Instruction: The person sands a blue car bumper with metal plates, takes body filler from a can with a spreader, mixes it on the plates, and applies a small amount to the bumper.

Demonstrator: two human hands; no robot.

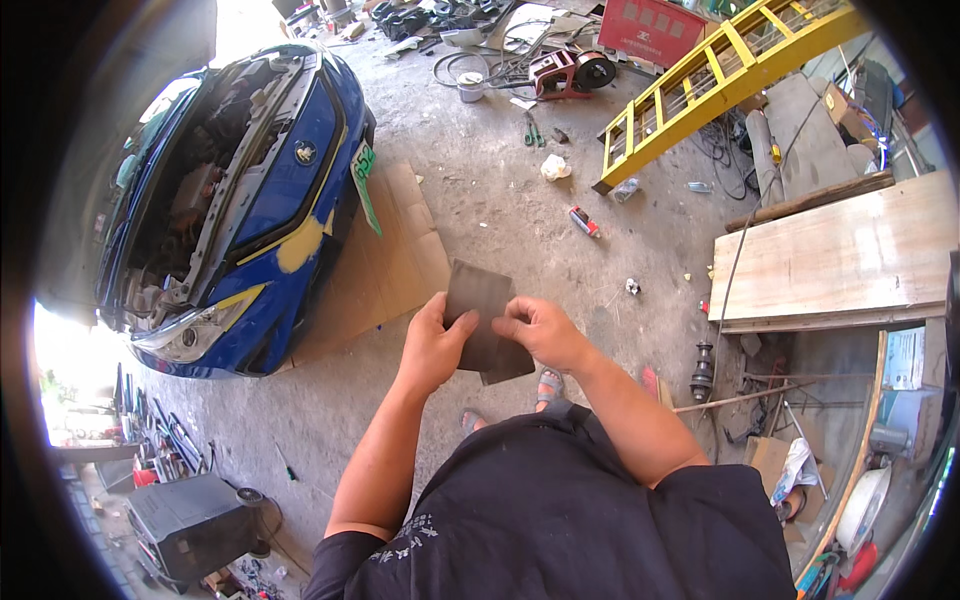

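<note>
In front of my body I hold dark grey-brown sheets of sandpaper (480, 292), overlapping and slightly out of line with each other. My left hand (436, 343) pinches the left edge, thumb lying on top of the sheet. On the opposite edge, my right hand (545, 331) is closed with thumb and bent fingers. The fingers under the sheets are hidden. To the left stands a blue car (285, 195) with its bonnet up, and yellowish filler patches (300, 246) show on its front bumper.
Flattened cardboard (400, 235) lies under the car's front. A yellow ladder (715, 75) slants across the upper right, near a spray can (583, 222) on the concrete floor. A wooden bench (840, 250) stands at right, a black box-shaped machine (195, 525) at lower left.
</note>
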